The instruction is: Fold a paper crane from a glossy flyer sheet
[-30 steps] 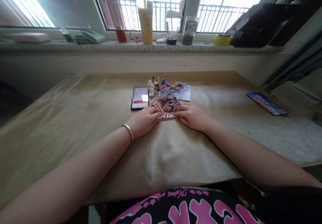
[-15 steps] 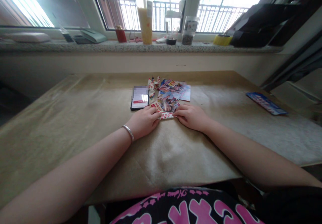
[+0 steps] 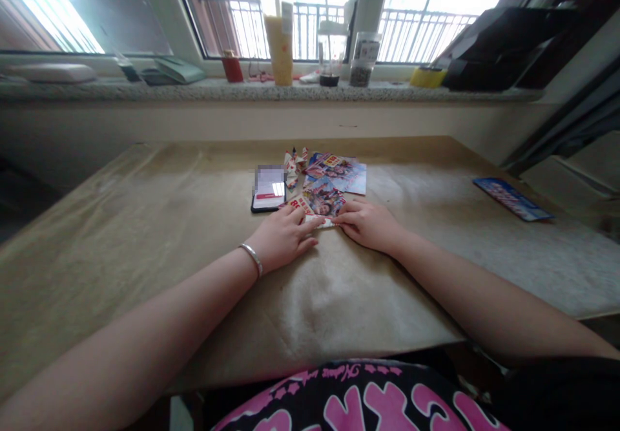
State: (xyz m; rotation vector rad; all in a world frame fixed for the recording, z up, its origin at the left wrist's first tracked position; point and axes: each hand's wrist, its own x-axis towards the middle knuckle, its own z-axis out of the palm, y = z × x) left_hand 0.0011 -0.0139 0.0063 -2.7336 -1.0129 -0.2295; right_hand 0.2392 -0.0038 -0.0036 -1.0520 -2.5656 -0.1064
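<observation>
Red 8 on printed paper (image 3: 323, 197), pink letters on black shirt (image 3: 356, 400) unreadable, print on blue leaflet (image 3: 512, 199) blurred.

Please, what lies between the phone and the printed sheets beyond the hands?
The head view shows a folded paper piece between the phone and those sheets.

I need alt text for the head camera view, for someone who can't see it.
A person's left hand and right hand touch a folded printed paper on a tan table. Nearby lie a phone, a folded paper shape and colourful leaflets; a tall cup stands on the windowsill.
</observation>
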